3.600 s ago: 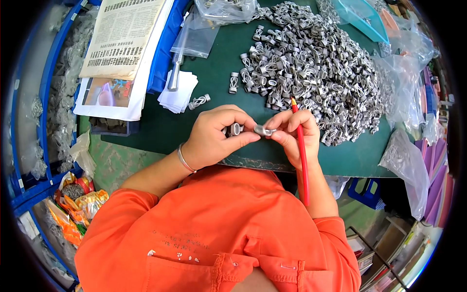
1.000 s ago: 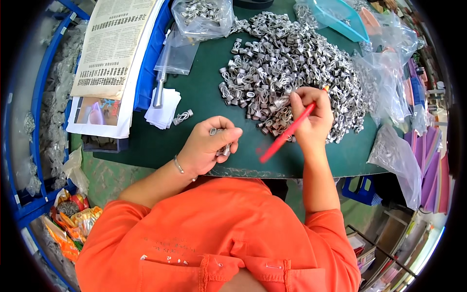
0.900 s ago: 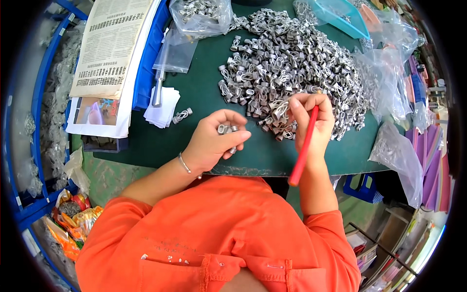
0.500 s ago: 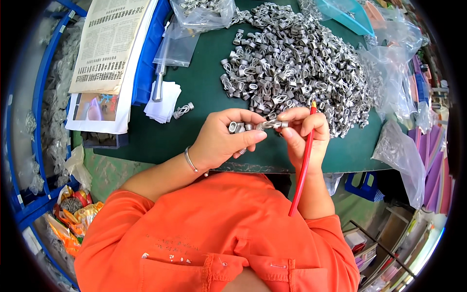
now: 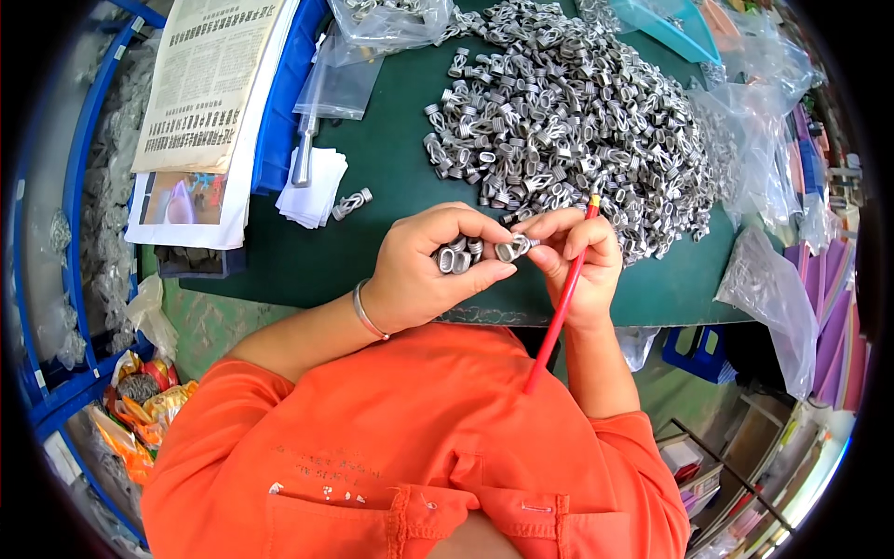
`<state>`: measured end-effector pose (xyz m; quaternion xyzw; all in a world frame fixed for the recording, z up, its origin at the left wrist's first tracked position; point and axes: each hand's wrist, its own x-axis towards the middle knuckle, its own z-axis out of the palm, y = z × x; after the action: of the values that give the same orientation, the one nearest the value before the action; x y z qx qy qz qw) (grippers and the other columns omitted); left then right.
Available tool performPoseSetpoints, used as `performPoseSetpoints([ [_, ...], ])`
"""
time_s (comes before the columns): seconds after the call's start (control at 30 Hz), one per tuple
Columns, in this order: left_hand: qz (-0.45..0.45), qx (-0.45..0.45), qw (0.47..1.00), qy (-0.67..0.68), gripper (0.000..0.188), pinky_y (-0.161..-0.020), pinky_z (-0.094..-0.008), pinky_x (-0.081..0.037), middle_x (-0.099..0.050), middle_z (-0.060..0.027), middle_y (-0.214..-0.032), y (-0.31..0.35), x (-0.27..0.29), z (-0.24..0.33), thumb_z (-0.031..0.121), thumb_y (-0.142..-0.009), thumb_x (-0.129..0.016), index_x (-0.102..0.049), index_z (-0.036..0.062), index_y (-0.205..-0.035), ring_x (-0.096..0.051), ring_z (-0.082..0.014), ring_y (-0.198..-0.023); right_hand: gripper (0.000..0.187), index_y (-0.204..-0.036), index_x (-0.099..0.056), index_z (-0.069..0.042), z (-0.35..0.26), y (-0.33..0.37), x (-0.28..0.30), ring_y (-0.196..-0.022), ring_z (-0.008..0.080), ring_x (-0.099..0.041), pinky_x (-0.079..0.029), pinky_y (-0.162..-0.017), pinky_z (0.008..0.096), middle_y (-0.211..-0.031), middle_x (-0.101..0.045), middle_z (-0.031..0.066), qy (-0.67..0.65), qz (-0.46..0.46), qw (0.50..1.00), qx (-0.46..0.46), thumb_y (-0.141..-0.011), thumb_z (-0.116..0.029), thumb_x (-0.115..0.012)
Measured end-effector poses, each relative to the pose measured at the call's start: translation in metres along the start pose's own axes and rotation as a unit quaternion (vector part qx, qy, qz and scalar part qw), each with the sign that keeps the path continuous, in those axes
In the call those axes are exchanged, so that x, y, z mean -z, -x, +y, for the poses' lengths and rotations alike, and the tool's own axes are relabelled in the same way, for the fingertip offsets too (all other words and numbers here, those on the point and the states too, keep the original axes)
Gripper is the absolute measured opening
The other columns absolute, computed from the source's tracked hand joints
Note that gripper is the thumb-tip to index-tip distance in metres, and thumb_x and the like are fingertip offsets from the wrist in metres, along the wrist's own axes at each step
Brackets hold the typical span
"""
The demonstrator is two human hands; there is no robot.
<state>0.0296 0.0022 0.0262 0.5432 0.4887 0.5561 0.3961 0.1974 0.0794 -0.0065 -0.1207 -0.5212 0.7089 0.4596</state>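
Note:
My left hand (image 5: 424, 261) is closed around several small grey metal clips with ribbed ends and looped wire-like bodies. Between its fingertips and those of my right hand (image 5: 582, 256) is one such metal clip (image 5: 511, 249), pinched from both sides. A long red pencil-like stick (image 5: 561, 312) with a yellow tip also rests in my right hand, slanting down toward my orange shirt. Just beyond my hands spreads a big heap of the same metal clips (image 5: 568, 121). One loose metal clip (image 5: 352, 204) lies apart, left of my hands.
On the green tabletop (image 5: 391, 158) lie white paper slips (image 5: 313, 191) under a metal-handled tool (image 5: 304, 158). A blue bin (image 5: 282, 121) with newspaper (image 5: 200, 102) stands left. Plastic bags (image 5: 768, 177) and a turquoise tray (image 5: 675, 28) border the heap at right and back.
The clip between my hands has turned and shifted slightly left. My right hand has tilted, so the red stick's lower end swings left and up. More clips show in my left palm.

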Motion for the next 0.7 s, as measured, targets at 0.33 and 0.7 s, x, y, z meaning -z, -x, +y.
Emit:
performPoseSetpoints([
  [0.33,0.034,0.239,0.945,0.221,0.016,-0.042,-0.0194,-0.039,-0.056,-0.0056,-0.076,0.006,-0.002,-0.004,-0.001,-0.079,-0.06,-0.059,-0.0024,-0.095,-0.052,-0.0082,-0.055,0.038,-0.085,-0.037,-0.008,-0.014,-0.014,-0.022,-0.083,0.019,-0.057,-0.048,-0.072,0.0292,-0.096,-0.058,0.0191,0.187,-0.001,0.974,0.127,-0.068,0.011,-0.066],
  [0.7,0.082,-0.341,0.892,-0.285,0.033,-0.087,-0.0391,-0.027,-0.052,-0.0083,-0.099,-0.048,-0.027,0.042,0.038,-0.078,-0.058,-0.06,0.011,-0.097,-0.049,-0.0234,-0.099,0.029,-0.104,-0.051,-0.008,-0.04,-0.044,-0.061,-0.101,0.0215,-0.051,-0.043,-0.083,0.0308,-0.109,-0.053,0.0087,-0.423,0.233,0.842,-0.242,-0.091,-0.031,-0.039],
])
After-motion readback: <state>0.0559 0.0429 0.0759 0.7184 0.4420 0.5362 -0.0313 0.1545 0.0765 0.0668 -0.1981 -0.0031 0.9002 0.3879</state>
